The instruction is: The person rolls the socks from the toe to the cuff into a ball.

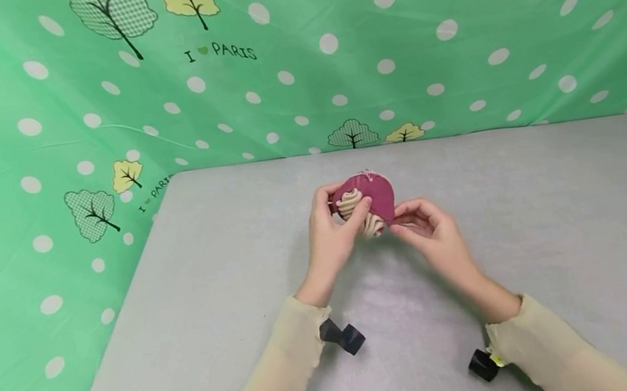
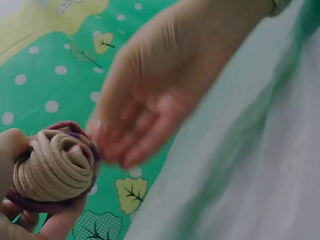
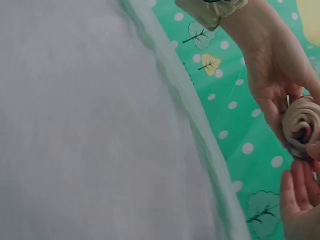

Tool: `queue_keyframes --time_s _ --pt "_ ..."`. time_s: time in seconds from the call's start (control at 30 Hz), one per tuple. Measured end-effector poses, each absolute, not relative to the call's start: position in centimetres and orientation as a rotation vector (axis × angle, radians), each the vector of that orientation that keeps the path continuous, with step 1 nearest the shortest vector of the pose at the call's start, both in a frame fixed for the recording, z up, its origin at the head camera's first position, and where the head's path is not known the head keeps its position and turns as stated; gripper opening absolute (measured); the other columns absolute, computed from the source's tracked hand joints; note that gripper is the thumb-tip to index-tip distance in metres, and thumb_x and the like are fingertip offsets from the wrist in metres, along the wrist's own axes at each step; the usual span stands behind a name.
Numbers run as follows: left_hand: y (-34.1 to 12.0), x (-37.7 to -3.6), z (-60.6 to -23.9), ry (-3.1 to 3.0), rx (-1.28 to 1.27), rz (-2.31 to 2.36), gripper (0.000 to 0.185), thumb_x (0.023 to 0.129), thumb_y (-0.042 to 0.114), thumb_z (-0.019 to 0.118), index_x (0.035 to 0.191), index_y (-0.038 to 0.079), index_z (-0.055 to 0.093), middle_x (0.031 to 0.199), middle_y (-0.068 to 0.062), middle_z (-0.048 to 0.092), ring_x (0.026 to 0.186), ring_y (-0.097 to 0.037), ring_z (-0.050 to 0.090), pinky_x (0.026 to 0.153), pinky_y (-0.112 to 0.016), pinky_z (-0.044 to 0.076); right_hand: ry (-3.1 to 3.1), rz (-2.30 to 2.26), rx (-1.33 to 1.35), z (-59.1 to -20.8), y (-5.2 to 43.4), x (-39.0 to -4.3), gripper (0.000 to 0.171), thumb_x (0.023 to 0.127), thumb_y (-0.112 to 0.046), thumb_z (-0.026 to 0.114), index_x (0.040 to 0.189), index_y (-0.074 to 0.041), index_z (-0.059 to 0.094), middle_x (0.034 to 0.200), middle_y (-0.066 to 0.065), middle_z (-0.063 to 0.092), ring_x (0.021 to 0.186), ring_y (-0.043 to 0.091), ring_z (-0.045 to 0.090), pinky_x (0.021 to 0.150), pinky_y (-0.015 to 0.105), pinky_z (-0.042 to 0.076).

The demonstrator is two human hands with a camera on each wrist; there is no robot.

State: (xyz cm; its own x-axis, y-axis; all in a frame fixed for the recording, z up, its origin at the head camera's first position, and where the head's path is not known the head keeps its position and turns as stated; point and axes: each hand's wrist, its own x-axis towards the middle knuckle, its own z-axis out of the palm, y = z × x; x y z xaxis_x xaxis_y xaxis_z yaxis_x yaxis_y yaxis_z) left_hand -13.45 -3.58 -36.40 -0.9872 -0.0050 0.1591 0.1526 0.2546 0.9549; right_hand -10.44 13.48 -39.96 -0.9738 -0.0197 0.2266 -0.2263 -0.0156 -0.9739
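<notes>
The green tree-and-dot printed fabric backdrop [image 1: 387,40] encloses the flat grey cloth-covered bench [image 1: 572,236]. Above the bench centre, the left hand [image 1: 329,237] curls its grip round a rolled beige-and-maroon sock bundle [image 1: 365,204] — spiral end facing the right hand [image 1: 430,232]. Right grip: fingertips [image 2: 107,145] pinch the maroon edge — otherwise loosely extended.

light: bright, even | shadows: soft | wrist views: blurred | head view: sharp
</notes>
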Motion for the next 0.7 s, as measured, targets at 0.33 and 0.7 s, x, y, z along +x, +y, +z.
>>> queue_keyframes --time_s 0.33,0.7 --pt "-3.4 -13.5 -36.4 -2.128 0.060 -2.361 0.039 0.097 0.016 0.063 0.127 0.003 0.042 0.099 -0.002 0.050 0.077 -0.007 0.050 0.064 -0.019 0.046 -2.075 2.194 0.038 -40.6 12.4 -11.6 0.023 0.096 -0.002 0.062 0.116 0.010 0.064 0.094 -0.017 0.071 0.089 0.000 0.069 0.082 0.022 0.058" --pt "-3.7 -13.1 -37.2 -2.198 0.001 -2.614 0.058 0.104 0.022 0.049 0.155 0.025 0.021 0.152 -0.015 0.038 0.120 -0.021 0.053 0.104 -0.041 0.049 -1.981 2.292 0.140 -40.0 13.1 -12.5 0.017 0.095 0.000 0.061 0.097 -0.016 0.066 0.093 -0.010 0.067 0.083 0.002 0.065 0.077 0.020 0.058"
